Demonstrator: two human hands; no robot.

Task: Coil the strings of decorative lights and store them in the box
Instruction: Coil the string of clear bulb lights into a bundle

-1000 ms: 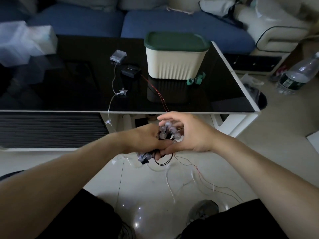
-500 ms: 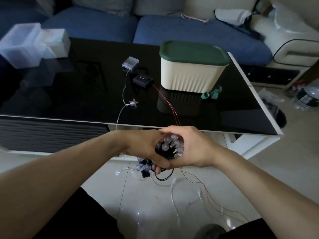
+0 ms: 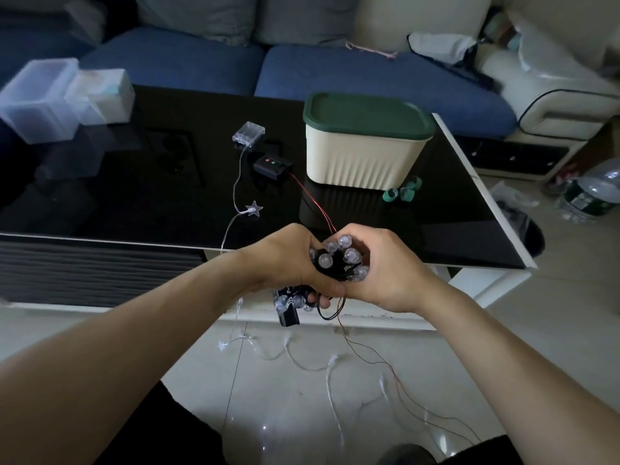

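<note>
Bulbs [image 3: 339, 256] bunch between my left hand [image 3: 288, 263] and right hand [image 3: 385, 270], both holding tight. I think they're light, floppy, breakable; hold the wire, not bulbs.

A single wide-angle head view looks forward and down from the person's own eye line. Both forearms reach in from the bottom corners, with the hands near the centre. Beyond them the table [image 3: 134, 196] fills the middle, with the sofa [image 3: 335, 68] farthest, along the top.
</note>
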